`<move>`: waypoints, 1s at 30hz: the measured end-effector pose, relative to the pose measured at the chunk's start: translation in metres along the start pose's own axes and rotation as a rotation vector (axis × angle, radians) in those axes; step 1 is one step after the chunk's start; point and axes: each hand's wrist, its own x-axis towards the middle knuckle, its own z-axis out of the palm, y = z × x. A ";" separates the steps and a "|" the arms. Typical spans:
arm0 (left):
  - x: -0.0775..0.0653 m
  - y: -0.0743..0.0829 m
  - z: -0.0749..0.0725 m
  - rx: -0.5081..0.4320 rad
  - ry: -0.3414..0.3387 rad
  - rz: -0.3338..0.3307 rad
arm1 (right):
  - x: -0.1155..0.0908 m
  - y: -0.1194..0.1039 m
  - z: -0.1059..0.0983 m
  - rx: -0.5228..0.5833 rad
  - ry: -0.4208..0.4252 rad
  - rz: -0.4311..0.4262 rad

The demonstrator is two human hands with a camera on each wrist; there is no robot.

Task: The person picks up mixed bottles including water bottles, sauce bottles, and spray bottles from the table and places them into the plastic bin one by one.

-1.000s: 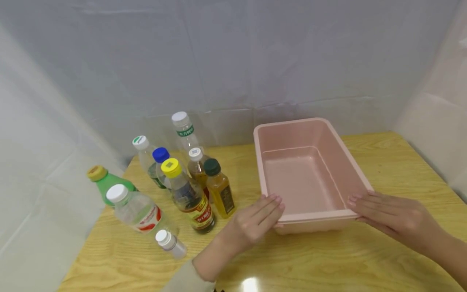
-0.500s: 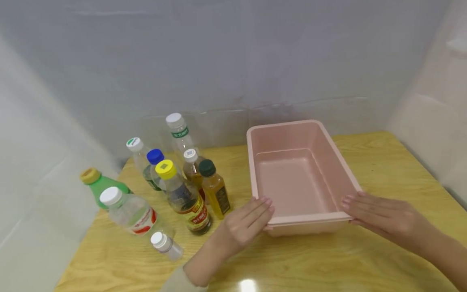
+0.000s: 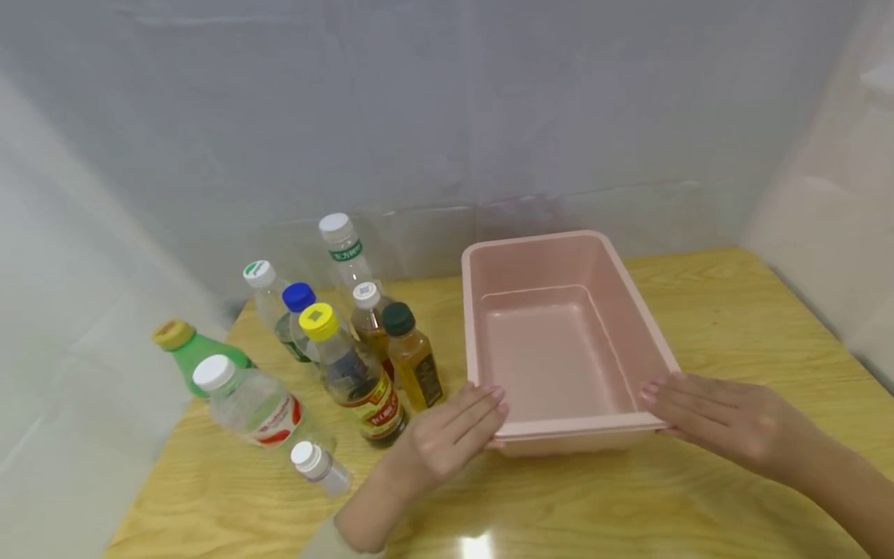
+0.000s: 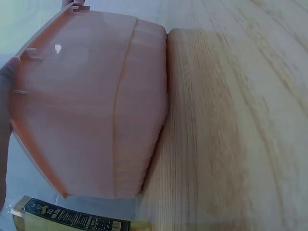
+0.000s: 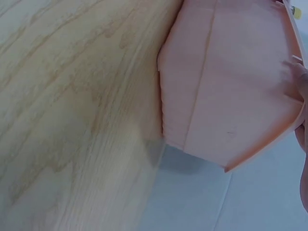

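Observation:
A pink rectangular plastic basin (image 3: 566,425) rests on the wooden table, and nothing lies inside it. My left hand (image 3: 447,439) grips its near left corner, fingers laid over the rim and thumb beneath. At the near right corner my right hand (image 3: 719,419) holds the rim in the same way. Both wrist views show the basin's outer wall (image 4: 82,96) from below, its base at the wood. Just left of the basin stands a small oil bottle (image 3: 417,365) with a dark green cap, close to the left hand's knuckles.
Several bottles crowd the left side: a yellow-capped sauce bottle (image 3: 363,388), a blue-capped one (image 3: 300,299), a tall clear one (image 3: 349,256), a red-labelled clear one (image 3: 258,407), a green one (image 3: 209,353) and a small white-capped one (image 3: 321,468). A grey sheet (image 3: 594,116) hangs behind the table.
Both hands have slid the basin left along the table, narrowing the gap to the oil bottle. The bottles keep their places; the head view has shifted slightly.

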 end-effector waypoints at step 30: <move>-0.007 0.000 -0.019 -0.073 0.034 -0.007 | 0.011 -0.009 0.015 0.117 0.096 -0.080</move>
